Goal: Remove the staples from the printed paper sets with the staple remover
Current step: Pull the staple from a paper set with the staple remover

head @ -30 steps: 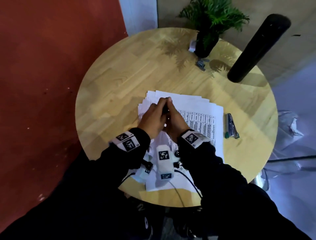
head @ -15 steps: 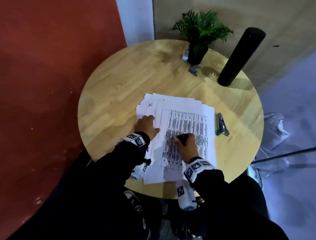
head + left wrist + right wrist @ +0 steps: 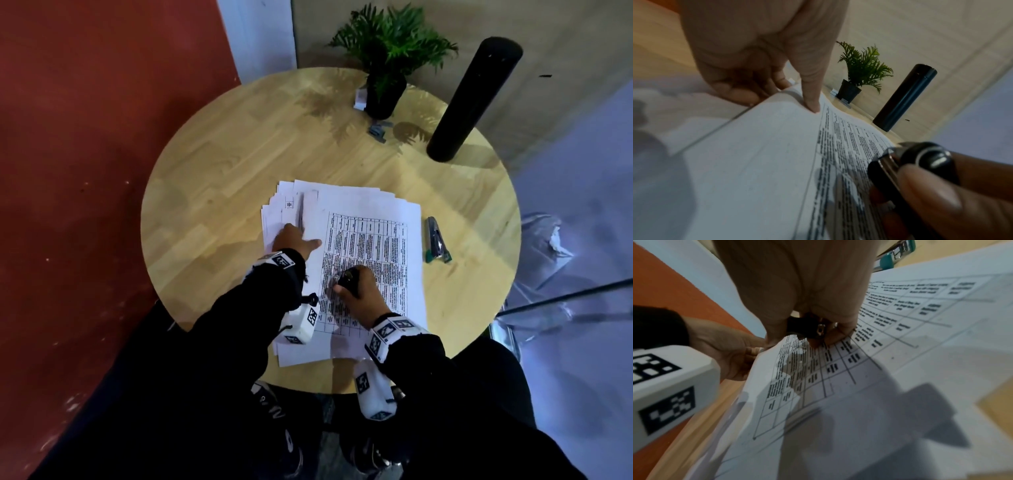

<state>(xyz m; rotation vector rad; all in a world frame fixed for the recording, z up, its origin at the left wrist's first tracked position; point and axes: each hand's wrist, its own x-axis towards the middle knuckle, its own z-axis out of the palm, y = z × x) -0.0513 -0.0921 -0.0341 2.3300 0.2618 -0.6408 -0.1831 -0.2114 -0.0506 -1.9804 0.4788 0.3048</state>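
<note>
A stack of printed paper sets (image 3: 370, 205) lies mid-table, the top sheet showing a printed grid. My left hand (image 3: 297, 237) is at the stack's left edge. In the left wrist view its thumb (image 3: 813, 104) presses on the top set (image 3: 756, 154) while the curled fingers sit under the lifted edge. My right hand (image 3: 354, 286) rests on the lower middle of the page and grips the black staple remover (image 3: 348, 277). The right wrist view shows the remover (image 3: 805, 327) enclosed by the fingers, its jaws hidden. No staple is visible.
On the round wooden table (image 3: 222, 164), a silver and green stapler (image 3: 436, 241) lies right of the papers. At the back stand a potted plant (image 3: 385, 92) and a tall black cylinder (image 3: 472, 99). Small grey pieces (image 3: 378, 130) lie between them.
Both hands have left the stack's top left corner. The right hand drew the remover back to the lower middle of the page; the left hand moved to the left edge.
</note>
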